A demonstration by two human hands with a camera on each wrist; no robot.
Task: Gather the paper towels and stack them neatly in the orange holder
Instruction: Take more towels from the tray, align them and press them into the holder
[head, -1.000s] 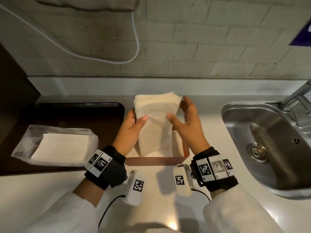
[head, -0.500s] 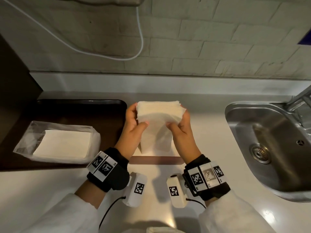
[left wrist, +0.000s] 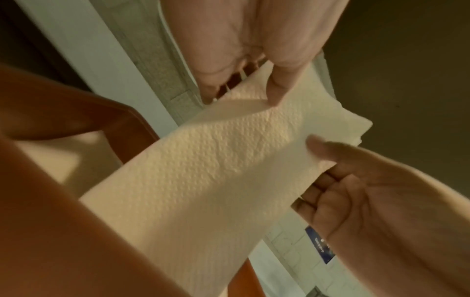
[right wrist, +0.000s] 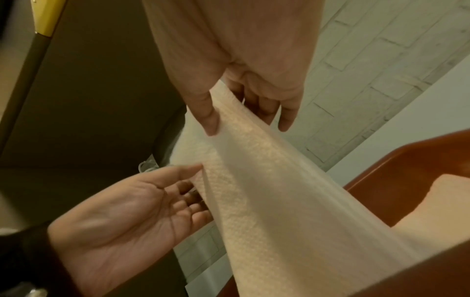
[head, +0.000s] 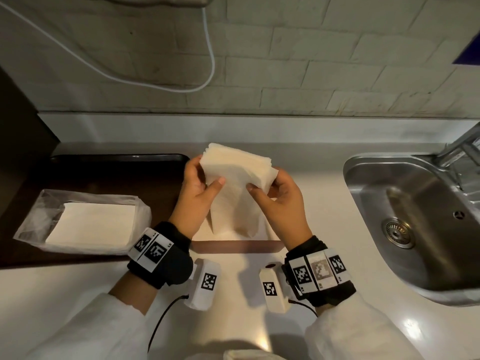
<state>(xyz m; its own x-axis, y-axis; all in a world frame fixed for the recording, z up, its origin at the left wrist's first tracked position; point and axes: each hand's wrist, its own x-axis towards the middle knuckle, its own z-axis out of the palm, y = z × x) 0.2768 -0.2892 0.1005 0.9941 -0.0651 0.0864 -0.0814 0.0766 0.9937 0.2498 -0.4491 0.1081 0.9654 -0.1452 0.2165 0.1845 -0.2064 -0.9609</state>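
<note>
A stack of white paper towels (head: 239,178) stands upright between both hands, its lower end down inside the orange holder (head: 236,247). My left hand (head: 205,183) pinches the stack's left edge, thumb in front and fingers behind. My right hand (head: 265,183) pinches the upper right corner the same way. In the left wrist view, the left thumb presses the embossed paper towels (left wrist: 229,160) beside the holder's rim (left wrist: 101,112). The right wrist view shows the right hand (right wrist: 244,120) pinching the paper towels (right wrist: 267,191) above the holder (right wrist: 406,160).
A plastic wrapper with more paper towels (head: 91,222) lies on a dark tray (head: 117,172) at the left. A steel sink (head: 415,216) with a faucet (head: 462,149) is at the right. A white cable (head: 207,61) hangs on the brick wall behind.
My right hand has moved in from beside the stack and now pinches its upper right corner. The stack's top has tilted and fanned slightly. The left hand keeps its hold.
</note>
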